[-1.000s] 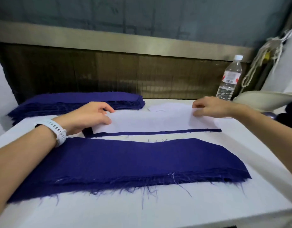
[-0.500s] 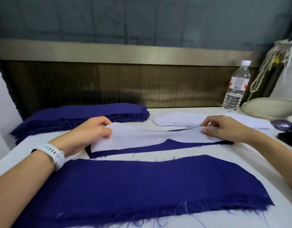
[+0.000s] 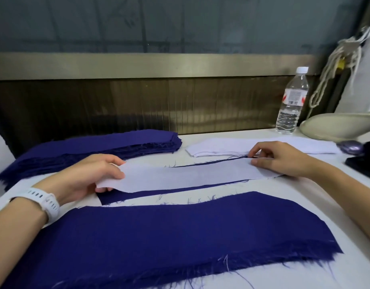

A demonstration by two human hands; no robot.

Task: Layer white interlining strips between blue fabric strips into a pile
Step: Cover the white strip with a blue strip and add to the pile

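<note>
White interlining strip [image 3: 186, 176] lies stretched across the middle of the tabletop [image 3: 305, 272], on top of a blue strip [image 3: 150, 193] whose dark edge shows along its near side and as a thin line along its far side. It sits a little askew, with more blue showing at the near left, which I take to be why both hands are on it. The left hand [image 3: 92, 174] grips the strip's left end, fingers curled round it, and that end appears raised slightly off the blue. The right hand [image 3: 280, 157] has its fingers curled at the right end, thumb resting on the white and forefinger pinching at the far edge. Whether it also catches the blue layer underneath I cannot tell. Holding both ends pulls the limp strip taut and lets it be squared to the layer below, so the step in hand looks like aligning rather than fetching.

Supplies sit within easy reach: a stack of blue strips [image 3: 109, 144] at the far left and a sheaf of white interlining [image 3: 221, 146] just beyond the right hand — one source per hand, it seems. A wide blue piece [image 3: 159, 236] lies flat nearest the person, apart from the pile being built. A water bottle [image 3: 291, 103] stands at the far right, well away from the work. The pile looks only a layer or two deep, so most of the task likely remains.
</note>
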